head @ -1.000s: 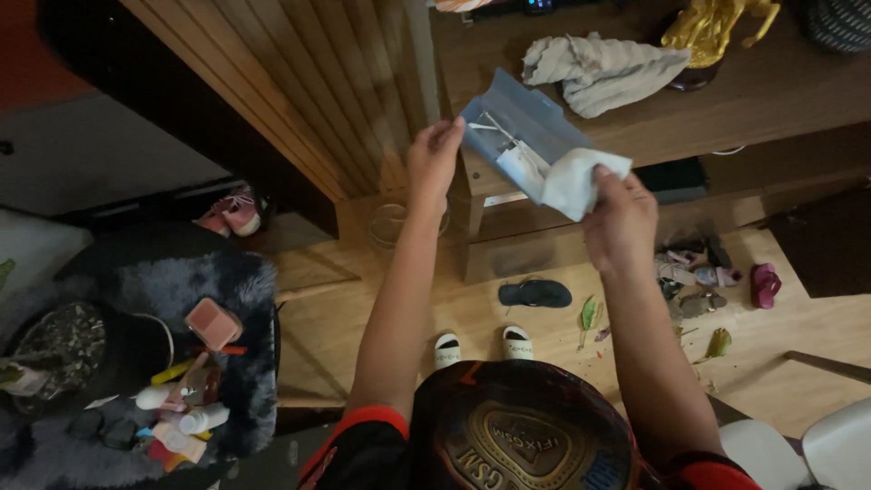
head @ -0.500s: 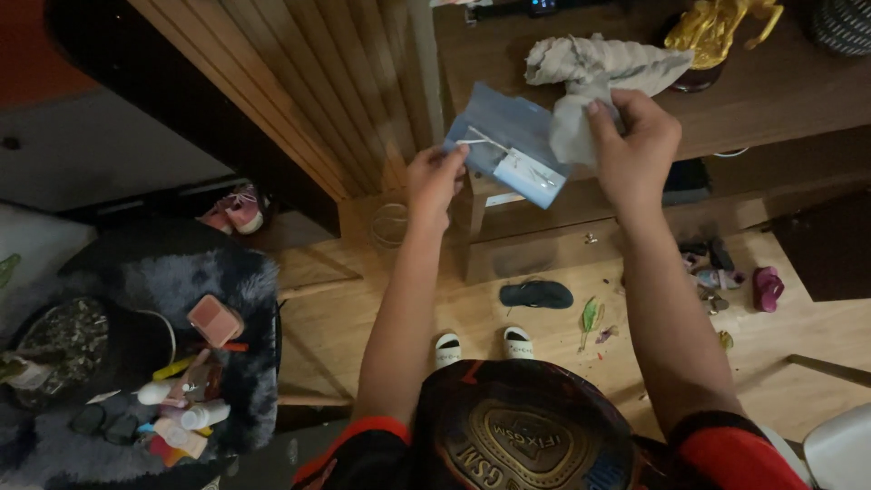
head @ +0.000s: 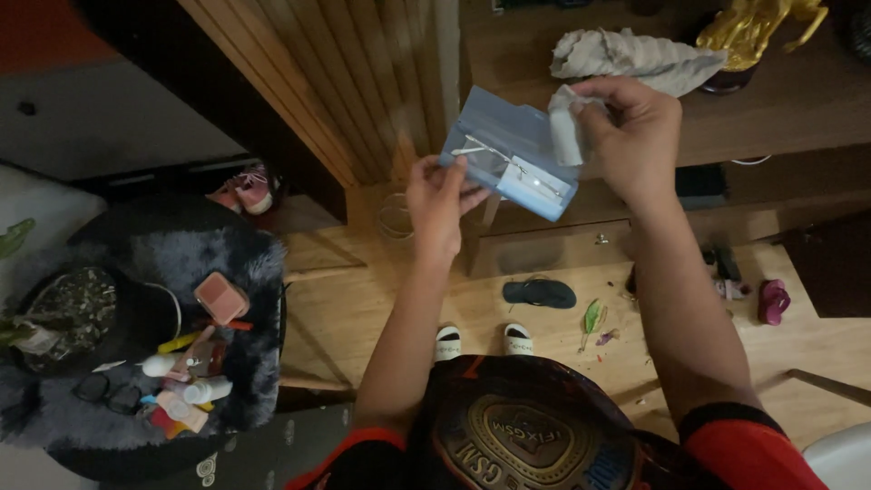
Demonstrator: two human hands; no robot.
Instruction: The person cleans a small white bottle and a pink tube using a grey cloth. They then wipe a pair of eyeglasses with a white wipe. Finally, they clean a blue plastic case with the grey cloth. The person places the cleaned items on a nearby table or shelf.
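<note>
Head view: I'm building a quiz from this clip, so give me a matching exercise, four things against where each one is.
Things:
1. blue packet
2. white tissue
3. dark sandal
4. crumpled cloth

Places:
A. on the wooden floor below the hands
B. on the wooden shelf top beside a gold figure
C. pinched in the right hand
D. held at its lower edge by the left hand

Pairs: 1-D, 2-C, 3-A, 4-B
</note>
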